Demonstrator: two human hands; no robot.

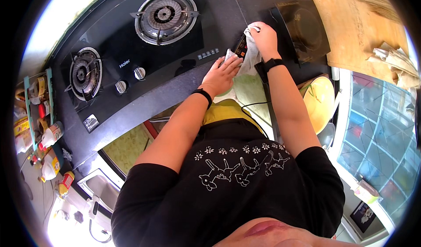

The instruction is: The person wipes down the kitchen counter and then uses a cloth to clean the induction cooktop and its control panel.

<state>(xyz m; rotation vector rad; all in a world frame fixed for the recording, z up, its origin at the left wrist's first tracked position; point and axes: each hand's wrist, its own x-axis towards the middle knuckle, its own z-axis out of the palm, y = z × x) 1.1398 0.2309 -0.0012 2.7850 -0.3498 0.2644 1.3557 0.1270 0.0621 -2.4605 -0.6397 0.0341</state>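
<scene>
My right hand (pixel 264 38) grips one end of a pale cloth (pixel 252 51), which hangs down over a worktop edge. Beneath the fingers of my left hand (pixel 225 71) a bunched part of the cloth is pressed against a small black control panel with lit orange marks (pixel 242 48). The rest of what the panel belongs to is hidden by the cloth and hands. Left of both hands lies a black Haier glass gas hob (pixel 131 49) with two burners and two metal knobs. To the right of my right hand stands a dark, glossy flat panel (pixel 302 33).
A yellow oval basin (pixel 319 105) is beside my right forearm. A thin black cable (pixel 256 104) runs near my waist. At far left are bottles (pixel 52 133) and a rack (pixel 37 109), with a sink (pixel 102 187) below. Crumpled paper (pixel 391 59) lies on a wooden surface (pixel 348 26).
</scene>
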